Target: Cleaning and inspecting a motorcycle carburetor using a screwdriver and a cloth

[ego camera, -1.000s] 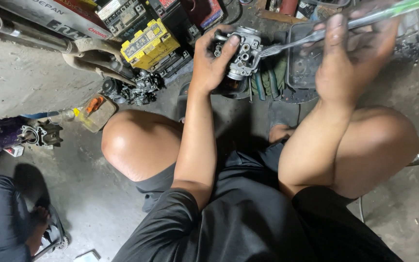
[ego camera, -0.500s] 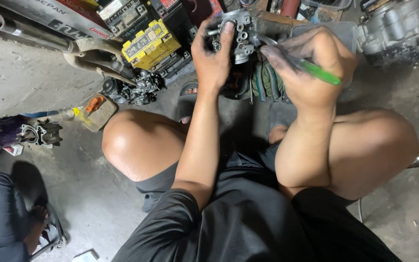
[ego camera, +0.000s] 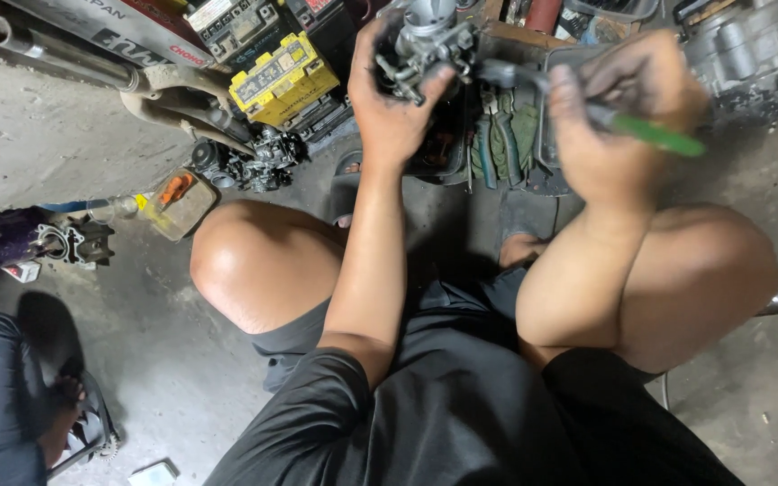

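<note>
Fingers [ego camera: 387, 72] of your left hand [ego camera: 393, 112] are curling tight around a grey metal carburettor [ego camera: 425, 36], thumb pressing on its near side, as you are holding it up at the top of the frame above the floor clutter. Your right hand [ego camera: 619, 130] is closing firmly on a screwdriver with a green handle [ego camera: 655, 135]; the handle is sticking out past your knuckles to the right while the dark shaft is reaching left to the carburettor, though whether the tip is actually touching the part is too blurred to tell. You are squatting, both bare knees spreading wide beneath your forearms. Below the carburettor, pliers [ego camera: 497, 144] are lying on a dark tray. To the left, a yellow battery [ego camera: 281, 81] is sitting beside a bent metal pipe [ego camera: 173, 90], and a small clear tub with an orange piece [ego camera: 177, 202] is resting on the concrete floor [ego camera: 65, 153]. A grey engine casing [ego camera: 740, 45] is standing at top right. Another person's foot in a sandal [ego camera: 69, 409] is showing at lower left.
</note>
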